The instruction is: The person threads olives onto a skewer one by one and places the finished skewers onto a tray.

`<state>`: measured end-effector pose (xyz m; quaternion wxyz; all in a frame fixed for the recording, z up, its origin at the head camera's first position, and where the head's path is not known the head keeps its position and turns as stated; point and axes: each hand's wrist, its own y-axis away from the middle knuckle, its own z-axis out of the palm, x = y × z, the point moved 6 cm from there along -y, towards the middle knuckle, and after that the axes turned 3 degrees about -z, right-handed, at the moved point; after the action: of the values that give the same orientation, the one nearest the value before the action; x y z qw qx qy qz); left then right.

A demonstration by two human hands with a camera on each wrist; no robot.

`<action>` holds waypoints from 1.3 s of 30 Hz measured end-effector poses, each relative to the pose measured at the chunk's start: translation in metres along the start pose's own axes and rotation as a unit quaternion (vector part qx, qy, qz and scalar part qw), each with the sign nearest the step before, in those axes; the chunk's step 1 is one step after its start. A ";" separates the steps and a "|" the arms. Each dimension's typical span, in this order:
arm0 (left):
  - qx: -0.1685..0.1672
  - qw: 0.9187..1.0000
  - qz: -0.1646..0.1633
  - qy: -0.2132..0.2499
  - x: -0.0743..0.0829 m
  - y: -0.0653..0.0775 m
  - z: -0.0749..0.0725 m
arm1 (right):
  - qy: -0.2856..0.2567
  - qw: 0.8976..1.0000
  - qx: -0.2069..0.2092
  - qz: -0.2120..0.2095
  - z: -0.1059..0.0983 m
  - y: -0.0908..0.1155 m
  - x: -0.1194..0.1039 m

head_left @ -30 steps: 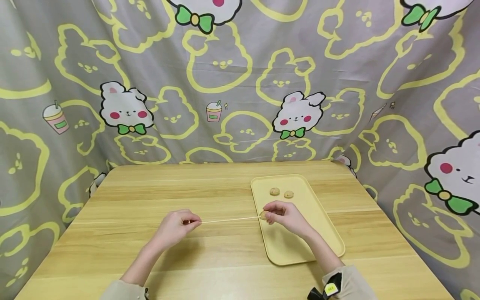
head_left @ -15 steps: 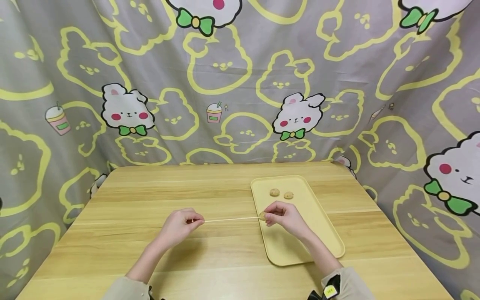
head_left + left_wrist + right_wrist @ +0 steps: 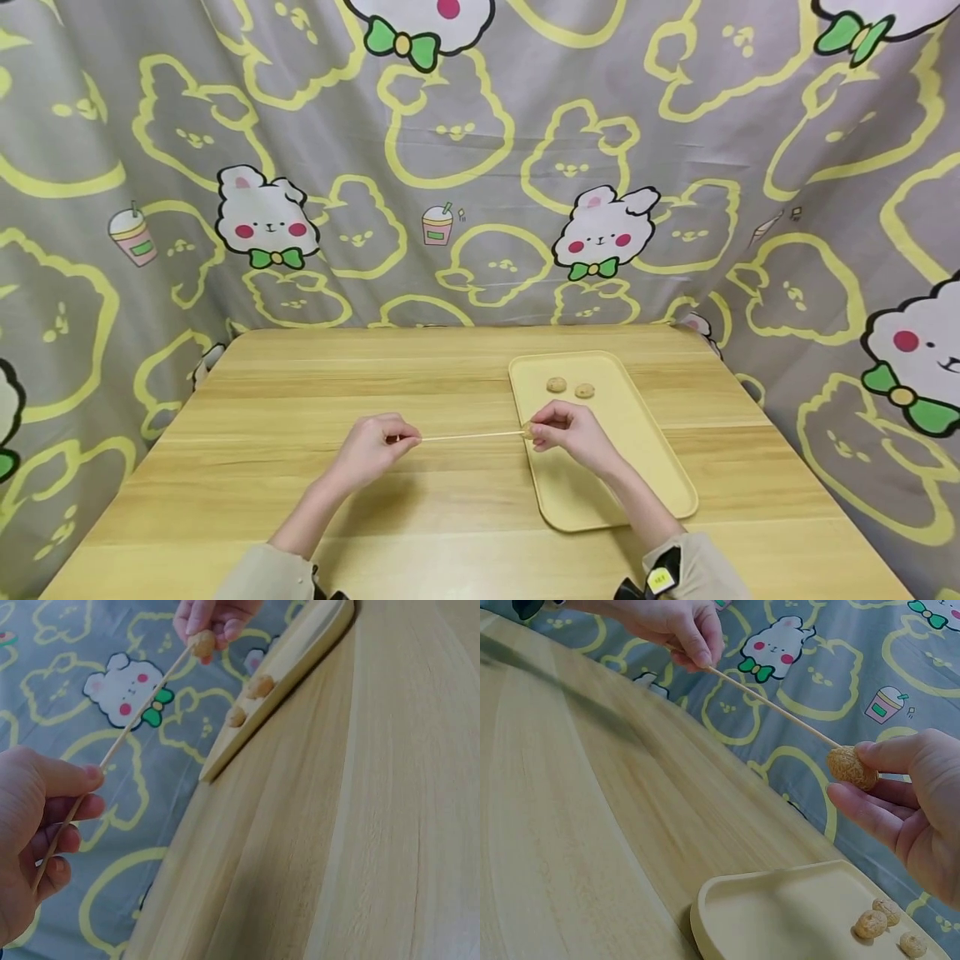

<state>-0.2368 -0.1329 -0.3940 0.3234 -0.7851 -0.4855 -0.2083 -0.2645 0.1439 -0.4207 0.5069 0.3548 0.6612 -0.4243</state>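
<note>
My left hand pinches a thin wooden skewer between thumb and fingers; its rear end runs back along the palm in the left wrist view. In my right hand, thumb and fingers grip a rough brown food ball, like a meatball. The skewer's far end meets this ball's side, and how deep it sits is hidden. Both hands are raised above the table, the right one over the left side of a cream tray.
Near the tray's far end lie brown balls; the right wrist view shows three, including a small ball. The tray stands on the right of a wooden table. A grey curtain with cartoon prints hangs behind.
My left hand has moved slightly right, toward the right hand, and less skewer shows between them. The right hand keeps its hold on the ball. The head view has shifted a little.
</note>
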 end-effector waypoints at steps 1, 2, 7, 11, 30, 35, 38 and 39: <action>0.000 1.000 -0.002 0.002 0.000 0.000 0.001 | -0.002 1.000 0.001 0.000 0.000 0.000 0.000; 0.000 1.000 -0.005 0.004 0.001 -0.001 0.001 | -0.003 1.000 0.002 -0.002 -0.001 0.000 0.001; -0.010 0.999 -0.027 0.023 -0.002 -0.002 0.003 | -0.007 1.000 0.001 -0.012 -0.002 0.001 0.001; -0.016 0.998 -0.043 0.036 -0.005 -0.003 0.003 | 0.000 1.000 -0.009 -0.023 -0.002 0.003 0.000; -0.022 0.993 -0.065 0.094 -0.016 0.000 -0.004 | -0.010 0.998 0.002 -0.056 -0.016 0.012 -0.002; 0.001 0.991 -0.064 0.120 -0.015 -0.002 -0.005 | -0.007 0.998 0.004 -0.060 -0.018 0.013 -0.004; 0.001 0.990 -0.068 0.125 -0.016 -0.001 -0.005 | -0.010 0.998 0.007 -0.058 -0.019 0.013 -0.005; 0.002 0.989 -0.069 0.128 -0.016 -0.001 -0.005 | -0.012 0.998 0.008 -0.058 -0.020 0.013 -0.005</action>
<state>-0.2450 -0.1461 -0.4010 0.3688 -0.7160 -0.4938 -0.3278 -0.2591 0.1667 -0.4158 0.4863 0.3147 0.6713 -0.4625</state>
